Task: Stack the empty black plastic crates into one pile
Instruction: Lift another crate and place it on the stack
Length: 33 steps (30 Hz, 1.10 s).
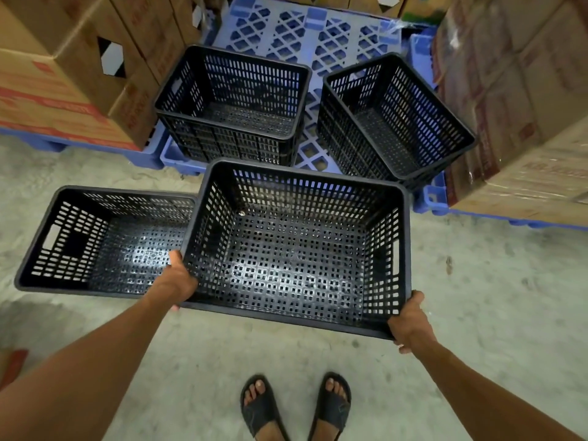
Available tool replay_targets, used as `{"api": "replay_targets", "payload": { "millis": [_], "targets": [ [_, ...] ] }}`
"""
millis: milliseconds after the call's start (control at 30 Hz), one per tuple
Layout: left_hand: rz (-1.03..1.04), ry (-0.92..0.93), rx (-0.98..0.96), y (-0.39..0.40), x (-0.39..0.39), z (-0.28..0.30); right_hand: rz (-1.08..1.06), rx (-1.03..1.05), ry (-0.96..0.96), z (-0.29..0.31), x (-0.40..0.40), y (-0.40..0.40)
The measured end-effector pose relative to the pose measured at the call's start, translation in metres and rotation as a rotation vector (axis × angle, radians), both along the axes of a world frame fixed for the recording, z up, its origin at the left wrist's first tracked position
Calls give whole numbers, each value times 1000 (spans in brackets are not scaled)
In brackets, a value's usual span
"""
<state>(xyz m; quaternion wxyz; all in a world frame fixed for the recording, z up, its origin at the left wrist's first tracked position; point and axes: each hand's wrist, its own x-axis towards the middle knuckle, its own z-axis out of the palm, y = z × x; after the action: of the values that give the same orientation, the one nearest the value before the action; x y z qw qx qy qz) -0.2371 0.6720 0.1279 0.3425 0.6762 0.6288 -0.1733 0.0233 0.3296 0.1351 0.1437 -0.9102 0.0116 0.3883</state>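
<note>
I hold a large empty black crate (296, 249) in the air in front of me. My left hand (178, 281) grips its near left corner. My right hand (410, 319) grips its near right corner. A second black crate (95, 243) lies on the concrete floor to the left, partly covered by the held one. Two more black crates stand on the blue pallet (318, 39) beyond: one at the middle (232, 103), which looks like nested crates, and one at the right (394, 119), turned at an angle.
Cardboard boxes (63, 68) are stacked at the left on a blue pallet. Wrapped cartons (521, 100) rise at the right. My feet in black sandals (296, 405) stand on the concrete floor (493, 281) below the held crate.
</note>
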Motion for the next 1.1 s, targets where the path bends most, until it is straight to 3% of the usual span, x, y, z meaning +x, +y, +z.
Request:
{"api": "replay_targets", "payload": {
  "millis": [133, 267, 367, 467, 600, 767, 900, 1100],
  "targets": [
    [42, -109, -3, -14, -10, 4, 179, 50, -134, 1, 0, -6],
    [31, -204, -5, -18, -26, 9, 509, -74, -327, 7, 1, -5],
    [49, -238, 47, -14, -42, 11, 756, -43, -508, 18, -6, 17],
    [52, -318, 72, -3, -62, 10, 929, 4, -529, 28, -27, 58],
    [66, -384, 61, 28, -104, -17, 979, 205, -353, 28, -81, 135],
    [131, -414, 7, 66, -181, -56, 847, 455, -237, 11, -176, 235],
    [276, -352, -12, 93, -242, -52, 907, 481, -312, 0, -250, 301],
    [471, -306, -92, 125, -328, -71, 1022, 348, -500, -24, -317, 351]
  ]
}}
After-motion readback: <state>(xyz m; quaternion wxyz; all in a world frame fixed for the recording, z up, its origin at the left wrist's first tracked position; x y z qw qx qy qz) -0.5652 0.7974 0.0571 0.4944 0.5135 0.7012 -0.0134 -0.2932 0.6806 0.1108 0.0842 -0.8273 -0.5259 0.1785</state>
